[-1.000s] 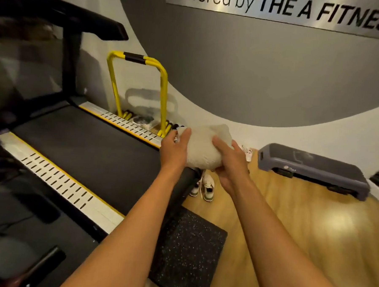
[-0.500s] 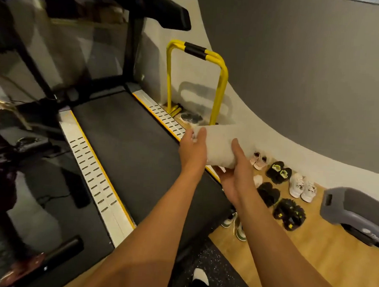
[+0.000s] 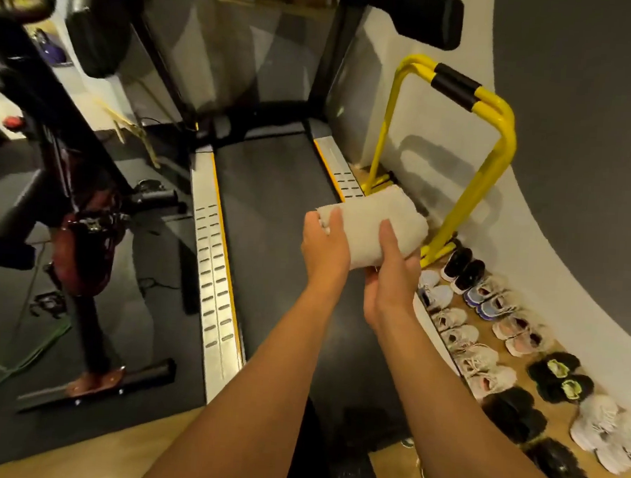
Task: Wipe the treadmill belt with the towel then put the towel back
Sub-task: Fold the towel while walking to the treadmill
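A folded off-white towel [image 3: 375, 223] is held in the air above the right side of the black treadmill belt [image 3: 272, 207]. My left hand [image 3: 324, 246] grips its left end, thumb on top. My right hand [image 3: 392, 275] holds it from below and the front. The belt runs away from me between two silver side rails [image 3: 213, 270], up to the treadmill's black uprights and console at the top.
A yellow tubular frame [image 3: 486, 163] stands right of the treadmill against the wall. Several pairs of shoes [image 3: 485, 320] line the wooden floor on the right. An exercise bike [image 3: 84, 226] on a dark mat is to the left.
The view has swung left and down, so the treadmill now lies straight ahead. Both hands have kept hold of the towel and carried it over the belt.
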The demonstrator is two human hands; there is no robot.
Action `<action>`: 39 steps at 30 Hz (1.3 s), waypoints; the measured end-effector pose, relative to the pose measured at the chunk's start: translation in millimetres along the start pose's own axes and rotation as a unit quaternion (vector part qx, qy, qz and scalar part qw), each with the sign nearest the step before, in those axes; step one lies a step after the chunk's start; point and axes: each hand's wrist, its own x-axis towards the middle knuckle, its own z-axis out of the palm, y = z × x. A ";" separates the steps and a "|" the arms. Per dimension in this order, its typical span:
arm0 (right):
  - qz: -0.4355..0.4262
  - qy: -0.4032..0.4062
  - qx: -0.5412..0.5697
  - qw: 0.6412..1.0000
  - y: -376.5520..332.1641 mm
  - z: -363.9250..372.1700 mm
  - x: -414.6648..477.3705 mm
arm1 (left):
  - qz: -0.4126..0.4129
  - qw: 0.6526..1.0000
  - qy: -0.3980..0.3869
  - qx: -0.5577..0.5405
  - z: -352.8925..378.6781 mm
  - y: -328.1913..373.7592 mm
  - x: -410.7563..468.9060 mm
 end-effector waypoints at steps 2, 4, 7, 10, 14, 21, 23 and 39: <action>-0.025 -0.005 -0.078 0.997 11.7 18.7 31.2 | -0.024 1.000 0.013 0.004 8.7 -2.0 34.3; -0.050 -0.005 -0.137 0.989 22.8 40.5 71.4 | -0.055 0.998 0.003 0.017 19.1 -7.7 76.5; -0.080 -0.008 -0.205 0.975 34.4 79.3 142.2 | -0.095 0.994 -0.040 0.028 29.8 -22.3 148.3; -0.067 -0.010 -0.258 0.964 39.4 123.7 206.0 | -0.167 0.983 -0.073 0.017 34.8 -21.1 209.3; -0.039 -0.038 -0.323 0.945 33.2 185.6 257.5 | -0.193 0.976 -0.097 0.012 41.0 21.8 279.9; -0.006 -0.080 -0.346 0.935 9.6 283.2 339.3 | -0.193 0.975 -0.092 0.053 81.1 104.9 388.6; -0.010 -0.080 -0.371 0.925 7.5 304.6 370.2 | -0.198 0.974 -0.085 0.064 97.1 116.0 420.3; 0.031 -0.276 -0.438 0.855 85.0 484.9 608.0 | -0.135 0.976 0.110 0.134 150.9 160.9 691.7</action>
